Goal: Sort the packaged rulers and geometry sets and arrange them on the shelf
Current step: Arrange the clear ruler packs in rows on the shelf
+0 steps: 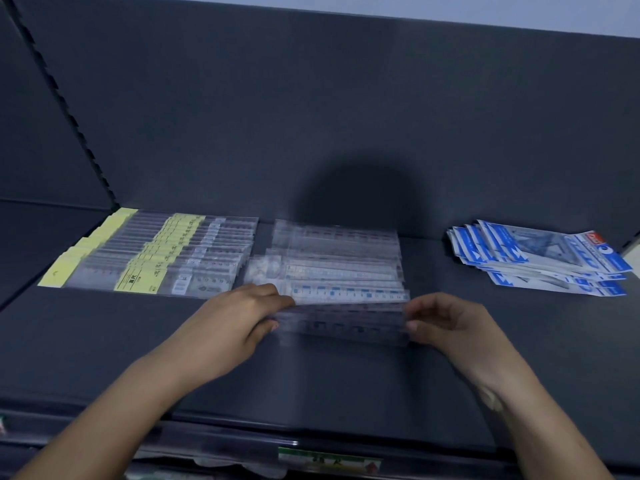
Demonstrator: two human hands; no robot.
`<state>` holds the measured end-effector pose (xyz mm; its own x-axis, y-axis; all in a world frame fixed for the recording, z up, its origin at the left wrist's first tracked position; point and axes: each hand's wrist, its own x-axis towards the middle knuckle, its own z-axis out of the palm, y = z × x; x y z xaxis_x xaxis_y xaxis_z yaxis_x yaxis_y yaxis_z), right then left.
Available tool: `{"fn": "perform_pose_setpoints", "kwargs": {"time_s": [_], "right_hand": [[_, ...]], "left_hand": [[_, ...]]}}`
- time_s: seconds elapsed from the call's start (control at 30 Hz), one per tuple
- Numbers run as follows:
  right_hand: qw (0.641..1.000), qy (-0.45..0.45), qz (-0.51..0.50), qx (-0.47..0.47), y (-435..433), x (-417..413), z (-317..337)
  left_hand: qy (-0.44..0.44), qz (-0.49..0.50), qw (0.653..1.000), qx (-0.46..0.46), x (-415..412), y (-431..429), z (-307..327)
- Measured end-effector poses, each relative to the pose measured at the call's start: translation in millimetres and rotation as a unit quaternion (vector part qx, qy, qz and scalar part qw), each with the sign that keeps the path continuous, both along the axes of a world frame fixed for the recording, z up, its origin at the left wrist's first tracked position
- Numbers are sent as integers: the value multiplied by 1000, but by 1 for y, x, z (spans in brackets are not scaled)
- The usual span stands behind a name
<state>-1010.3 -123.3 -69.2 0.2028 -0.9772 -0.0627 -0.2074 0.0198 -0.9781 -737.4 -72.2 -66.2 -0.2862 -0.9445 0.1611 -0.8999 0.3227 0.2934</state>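
Both hands are closed on one clear ruler pack [343, 323], the left hand [239, 317] pinching its left end between fingers and thumb and the right hand [446, 320] curled round its right end, so the pack hangs level just in front of the middle pile [336, 261] of clear-wrapped rulers. Blur makes it hard to say whether one pack or two are in the grip. On the dark shelf [311, 386] the sorting looks well along: yellow-labelled rulers [149, 258] lie fanned in a row at the left, touching or just beside the middle pile, and the blue geometry sets [540, 258] sit in a loose stack well apart at the right. The step in hand seems to be laying this pack onto the front of the middle pile. The main risk is the slippery film: the packs in that pile overlap like shingles, and pushing the new one in too low could catch the front edge and shove the whole row backward or skew it. Letting go of one end first could leave the pack lying askew. The left wrist also passes near the corner of the yellow-labelled row and could nudge it out of line. A pack let go too near the front could slide off the edge, above the label strip [329, 462].
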Motion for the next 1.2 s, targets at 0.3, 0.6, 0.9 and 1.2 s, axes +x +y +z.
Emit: {"fn": "perform_pose_setpoints", "kwargs": {"time_s": [0.3, 0.6, 0.9, 1.2], "right_hand": [[909, 316, 161, -218, -10, -2, 15], [883, 349, 119, -291, -6, -4, 9], [879, 346, 92, -316, -4, -4, 18], [782, 458, 199, -374, -2, 20, 3]], "left_hand": [[17, -14, 1000, 10, 4, -2, 1], [19, 2, 1000, 1, 4, -1, 1], [24, 14, 1000, 3, 3, 1, 5], [0, -7, 1000, 11, -1, 3, 4]]}}
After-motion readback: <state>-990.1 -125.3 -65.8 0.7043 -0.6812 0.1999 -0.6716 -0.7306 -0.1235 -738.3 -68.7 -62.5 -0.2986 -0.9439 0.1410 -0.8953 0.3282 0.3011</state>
